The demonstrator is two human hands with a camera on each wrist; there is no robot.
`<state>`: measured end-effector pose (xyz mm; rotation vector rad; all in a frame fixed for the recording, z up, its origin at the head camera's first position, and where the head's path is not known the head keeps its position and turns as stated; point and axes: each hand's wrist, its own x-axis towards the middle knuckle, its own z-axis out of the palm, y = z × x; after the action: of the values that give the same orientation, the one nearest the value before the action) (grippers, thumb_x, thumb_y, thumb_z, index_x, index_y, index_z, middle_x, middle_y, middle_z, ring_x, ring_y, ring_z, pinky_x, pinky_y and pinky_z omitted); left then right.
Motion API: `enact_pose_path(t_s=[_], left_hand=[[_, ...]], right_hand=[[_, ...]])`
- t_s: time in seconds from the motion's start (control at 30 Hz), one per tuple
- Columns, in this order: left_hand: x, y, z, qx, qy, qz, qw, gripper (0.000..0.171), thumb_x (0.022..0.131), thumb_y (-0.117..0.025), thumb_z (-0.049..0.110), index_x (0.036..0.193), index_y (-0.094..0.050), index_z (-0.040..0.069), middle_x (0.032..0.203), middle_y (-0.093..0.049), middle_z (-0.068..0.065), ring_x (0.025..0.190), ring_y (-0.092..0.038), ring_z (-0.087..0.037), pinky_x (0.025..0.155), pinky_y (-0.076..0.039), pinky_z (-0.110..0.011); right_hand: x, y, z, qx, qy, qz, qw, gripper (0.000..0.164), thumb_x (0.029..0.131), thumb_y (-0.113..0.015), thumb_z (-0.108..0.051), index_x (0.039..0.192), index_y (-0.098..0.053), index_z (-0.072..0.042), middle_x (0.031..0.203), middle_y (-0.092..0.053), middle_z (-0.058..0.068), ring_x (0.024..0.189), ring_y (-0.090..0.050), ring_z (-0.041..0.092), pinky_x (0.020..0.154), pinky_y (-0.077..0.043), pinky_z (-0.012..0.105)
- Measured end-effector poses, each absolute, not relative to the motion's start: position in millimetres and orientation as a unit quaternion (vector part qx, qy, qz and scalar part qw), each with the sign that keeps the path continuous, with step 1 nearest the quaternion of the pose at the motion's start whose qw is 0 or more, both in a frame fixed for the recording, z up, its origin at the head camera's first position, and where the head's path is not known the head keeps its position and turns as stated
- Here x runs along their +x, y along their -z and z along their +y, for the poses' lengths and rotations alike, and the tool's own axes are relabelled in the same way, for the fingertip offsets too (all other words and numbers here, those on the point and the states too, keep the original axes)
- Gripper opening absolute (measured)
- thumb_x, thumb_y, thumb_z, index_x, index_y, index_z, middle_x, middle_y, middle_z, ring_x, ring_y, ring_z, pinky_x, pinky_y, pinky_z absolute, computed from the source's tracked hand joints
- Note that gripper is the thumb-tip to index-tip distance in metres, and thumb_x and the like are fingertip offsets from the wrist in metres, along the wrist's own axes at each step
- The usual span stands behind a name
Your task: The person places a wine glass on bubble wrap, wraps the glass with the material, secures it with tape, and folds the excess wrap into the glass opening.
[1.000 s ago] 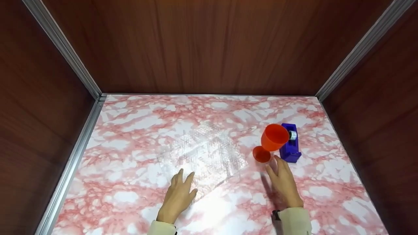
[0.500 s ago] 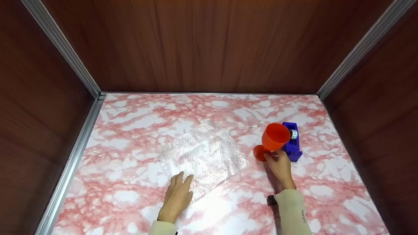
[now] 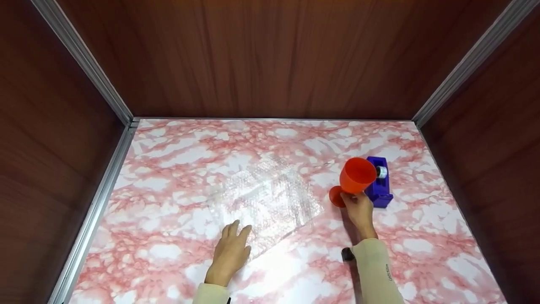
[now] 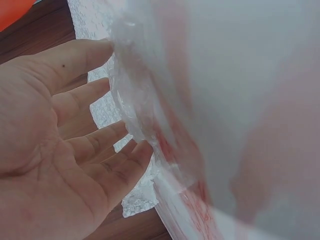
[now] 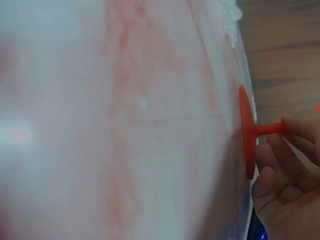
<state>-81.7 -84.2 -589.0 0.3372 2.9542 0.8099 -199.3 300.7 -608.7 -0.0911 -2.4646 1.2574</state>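
Observation:
An orange-red goblet (image 3: 357, 175) stands upright at the right of the table, its round foot (image 5: 247, 132) on the surface. My right hand (image 3: 358, 211) pinches the stem (image 5: 269, 129) between thumb and fingers, just below the bowl. To the left lies a clear sheet of bubble wrap (image 3: 270, 202), spread flat. My left hand (image 3: 231, 251) rests at the sheet's near left edge with its fingers spread. In the left wrist view, the fingertips of the left hand (image 4: 75, 130) touch down by the bubble wrap (image 4: 140, 197) and hold nothing.
A blue tape dispenser (image 3: 379, 185) with a roll of tape stands right beside the goblet. Beneath everything is a red-and-white marbled tabletop (image 3: 168, 202). Brown wood-grain panels (image 3: 270, 59) enclose the back and sides, with metal rails (image 3: 95, 211) along the corners.
My right hand has moved up to the goblet and taken hold of its stem. The goblet stands where it was. My left hand has stayed almost still.

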Motion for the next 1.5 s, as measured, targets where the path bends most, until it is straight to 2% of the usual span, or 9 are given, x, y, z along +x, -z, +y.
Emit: enact_pose_path(t_s=[0.17, 0.4, 0.57, 0.7, 0.9, 1.0, 1.2, 1.37, 1.5], left_hand=[[-82, 588, -84, 0.113, -0.259, 0.959, 0.019, 0.053, 0.087, -0.077, 0.009, 0.136, -0.058, 0.005, 0.145, -0.041, -0.027, 0.132, -0.039, -0.045, 0.092, -0.050, -0.050], [-83, 586, -85, 0.113, -0.279, 0.952, 0.051, 0.054, 0.088, -0.075, 0.008, 0.139, -0.056, 0.005, 0.149, -0.037, -0.026, 0.135, -0.035, -0.045, 0.095, -0.048, -0.050], [-87, 584, -86, 0.130, -0.271, 0.952, 0.055, 0.054, 0.087, -0.076, 0.006, 0.138, -0.056, 0.005, 0.149, -0.038, -0.027, 0.135, -0.036, -0.045, 0.096, -0.048, -0.049], [-90, 581, -86, 0.136, -0.273, 0.949, 0.077, 0.055, 0.088, -0.075, 0.006, 0.139, -0.055, 0.005, 0.151, -0.036, -0.028, 0.137, -0.034, -0.047, 0.100, -0.045, -0.053], [-98, 577, -83, 0.146, -0.252, 0.952, 0.099, 0.054, 0.088, -0.074, 0.003, 0.139, -0.054, 0.005, 0.151, -0.037, -0.028, 0.138, -0.034, -0.049, 0.105, -0.039, -0.056], [-103, 576, -81, 0.149, -0.238, 0.953, 0.113, 0.053, 0.089, -0.071, 0.001, 0.140, -0.054, 0.005, 0.151, -0.037, -0.027, 0.138, -0.034, -0.048, 0.107, -0.037, -0.056], [-112, 573, -72, 0.155, -0.234, 0.951, 0.132, 0.047, 0.095, -0.061, -0.003, 0.140, -0.054, 0.007, 0.154, -0.035, -0.025, 0.141, -0.032, -0.046, 0.109, -0.034, -0.055], [-119, 571, -66, 0.161, -0.246, 0.944, 0.151, 0.043, 0.100, -0.052, -0.003, 0.141, -0.053, 0.010, 0.157, -0.032, -0.022, 0.144, -0.027, -0.044, 0.112, -0.029, -0.055], [-122, 571, -61, 0.170, -0.242, 0.943, 0.155, 0.044, 0.098, -0.053, -0.005, 0.139, -0.055, 0.011, 0.157, -0.033, -0.021, 0.144, -0.027, -0.043, 0.113, -0.028, -0.053]], right_hand=[[-195, 604, 300, -0.032, -0.434, -0.879, 0.193, 0.012, 0.088, -0.074, -0.005, 0.094, -0.071, 0.004, 0.088, -0.068, 0.022, 0.084, -0.065, 0.041, 0.081, -0.052, 0.054], [-185, 591, 299, -0.022, -0.429, -0.884, 0.187, 0.011, 0.091, -0.071, -0.006, 0.098, -0.071, 0.002, 0.091, -0.068, 0.019, 0.084, -0.065, 0.037, 0.078, -0.052, 0.051], [-175, 582, 298, -0.007, -0.440, -0.879, 0.181, 0.009, 0.092, -0.070, -0.004, 0.100, -0.071, 0.001, 0.091, -0.068, 0.014, 0.080, -0.063, 0.030, 0.070, -0.053, 0.036], [-167, 577, 296, 0.024, -0.437, -0.875, 0.208, 0.009, 0.089, -0.071, 0.001, 0.098, -0.071, 0.002, 0.090, -0.068, 0.013, 0.078, -0.063, 0.030, 0.068, -0.051, 0.027], [-154, 568, 292, 0.055, -0.401, -0.880, 0.249, 0.007, 0.087, -0.073, 0.002, 0.094, -0.070, 0.002, 0.087, -0.068, 0.013, 0.072, -0.063, 0.031, 0.064, -0.053, 0.041], [-147, 562, 291, 0.061, -0.393, -0.881, 0.257, 0.006, 0.087, -0.073, 0.002, 0.092, -0.070, 0.001, 0.084, -0.067, 0.010, 0.069, -0.062, 0.028, 0.062, -0.051, 0.037], [-136, 553, 289, 0.084, -0.382, -0.878, 0.276, 0.007, 0.085, -0.074, 0.003, 0.089, -0.069, -0.001, 0.080, -0.065, 0.009, 0.065, -0.058, 0.022, 0.060, -0.045, 0.018], [-127, 549, 286, 0.079, -0.384, -0.880, 0.269, 0.008, 0.085, -0.075, 0.003, 0.089, -0.069, -0.001, 0.079, -0.063, 0.006, 0.065, -0.056, 0.020, 0.058, -0.042, 0.020], [-120, 547, 284, 0.080, -0.388, -0.881, 0.257, 0.010, 0.086, -0.075, 0.002, 0.092, -0.068, -0.003, 0.081, -0.062, 0.005, 0.066, -0.054, 0.019, 0.058, -0.042, 0.022]])
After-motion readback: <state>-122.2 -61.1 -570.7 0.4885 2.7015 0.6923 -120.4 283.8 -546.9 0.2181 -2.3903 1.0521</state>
